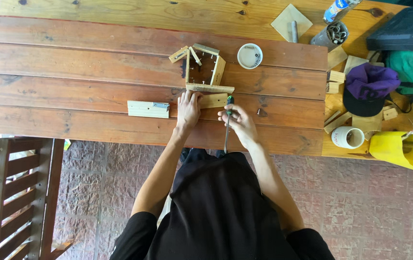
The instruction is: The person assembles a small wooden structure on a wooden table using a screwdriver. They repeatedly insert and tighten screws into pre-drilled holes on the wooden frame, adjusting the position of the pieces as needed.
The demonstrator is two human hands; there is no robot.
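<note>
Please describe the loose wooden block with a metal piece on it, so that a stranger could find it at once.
Look at the dark red plank table and find the left hand pressing on the small wooden frame. To the left of that hand, apart from it, lies a pale rectangular wooden block. Unlike the other wood scraps, it lies alone and carries a small metal fitting at its right end.

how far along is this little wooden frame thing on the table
Done, it seems: several slats of the small wooden frame are already joined. In hand: the left hand steadies a wooden piece at its front; the right hand holds a screwdriver. Likely left: a hinged block and a loose screw.
</note>
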